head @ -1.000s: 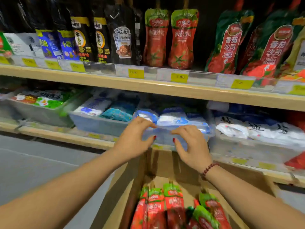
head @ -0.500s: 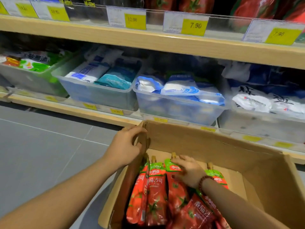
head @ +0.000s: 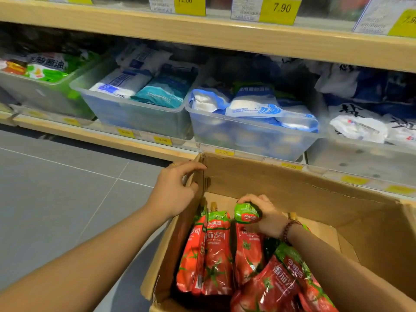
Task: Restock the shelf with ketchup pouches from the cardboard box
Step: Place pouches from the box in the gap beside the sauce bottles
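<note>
Ketchup pouches (head: 217,251) in cardboard box (head: 315,194), perhaps six

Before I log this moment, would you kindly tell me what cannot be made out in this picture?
Head view: goods on the top shelf are cut off by the upper edge.
Head view: the cap of the ketchup pouch is hidden by the right hand gripping it.
Head view: the cardboard box runs past the lower edge, so its pouch count is unknowable.
Head view: the lower price tags are blurred.
</note>
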